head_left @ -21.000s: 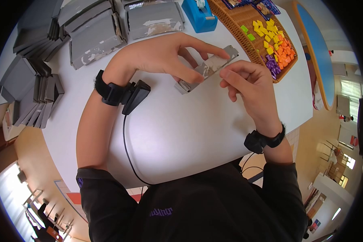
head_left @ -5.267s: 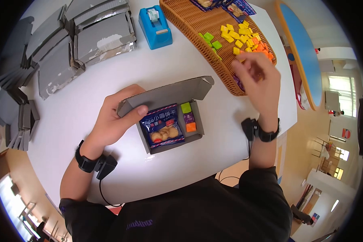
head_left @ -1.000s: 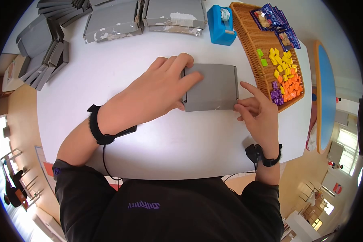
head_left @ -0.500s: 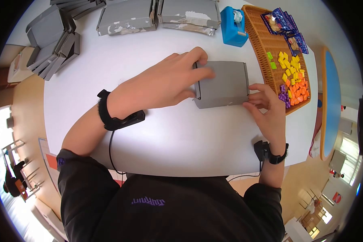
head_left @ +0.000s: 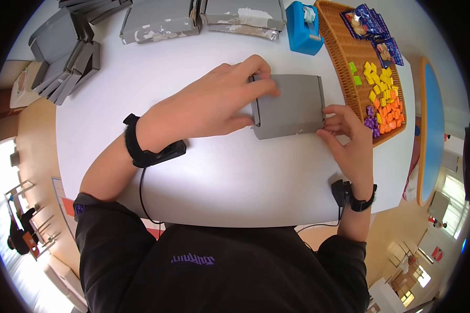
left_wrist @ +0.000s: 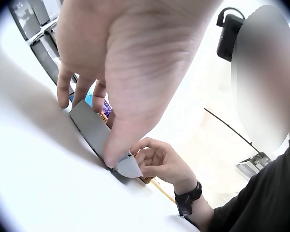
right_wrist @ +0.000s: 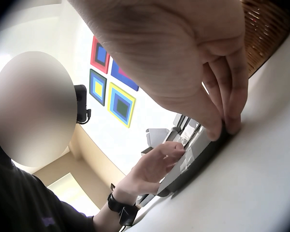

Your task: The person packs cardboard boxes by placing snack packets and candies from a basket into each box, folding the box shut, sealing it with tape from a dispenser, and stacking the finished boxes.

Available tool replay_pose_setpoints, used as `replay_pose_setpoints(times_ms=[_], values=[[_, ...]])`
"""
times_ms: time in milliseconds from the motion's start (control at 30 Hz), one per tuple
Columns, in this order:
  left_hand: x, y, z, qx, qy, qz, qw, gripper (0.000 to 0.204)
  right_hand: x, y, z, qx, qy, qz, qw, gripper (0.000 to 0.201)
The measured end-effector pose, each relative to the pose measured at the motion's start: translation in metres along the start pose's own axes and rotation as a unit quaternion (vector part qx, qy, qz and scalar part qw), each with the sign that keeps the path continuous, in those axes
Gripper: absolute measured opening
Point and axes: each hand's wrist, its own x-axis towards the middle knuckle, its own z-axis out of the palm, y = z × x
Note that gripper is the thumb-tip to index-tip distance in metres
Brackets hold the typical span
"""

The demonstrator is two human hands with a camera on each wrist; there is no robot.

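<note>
A grey cardboard box [head_left: 291, 104] lies on the white table with its lid down, so its inside is hidden. My left hand [head_left: 209, 99] grips the box's left end, thumb at the near corner and fingers reaching to the far side; one finger lies over the lid. In the left wrist view, the thumb [left_wrist: 121, 142] presses by a corner flap. At the opposite end, my right hand [head_left: 350, 141] pinches the near right corner between thumb and fingers. The right wrist view shows those fingertips [right_wrist: 234, 123] at the box's end, low over the table.
Right of the box stands a wicker basket [head_left: 344, 68] with snack packets [head_left: 368, 23] and yellow, orange, green and purple sweets. A blue tape dispenser [head_left: 304, 31] stands behind. Grey boxes [head_left: 162, 21] line the back; open ones [head_left: 68, 57] are stacked at left.
The box stood open earlier, with a biscuit packet and small sweets inside; its lid is now down. Over the last second both hands stay at its ends, the right fingers closing on the corner.
</note>
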Motion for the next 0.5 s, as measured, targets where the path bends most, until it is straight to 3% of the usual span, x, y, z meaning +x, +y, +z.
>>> replay_pose_setpoints(times_ms=[333, 500], values=[[-0.002, 0.013, 0.006, 0.048, 0.017, 0.011, 0.999, 0.065, 0.0, 0.001, 0.002, -0.029, 0.011, -0.011, 0.999, 0.042], [-0.001, 0.027, 0.007, 0.11, -0.006, -0.021, 0.994, 0.067, -0.001, -0.001, 0.002, -0.038, 0.006, -0.02, 0.999, 0.041]])
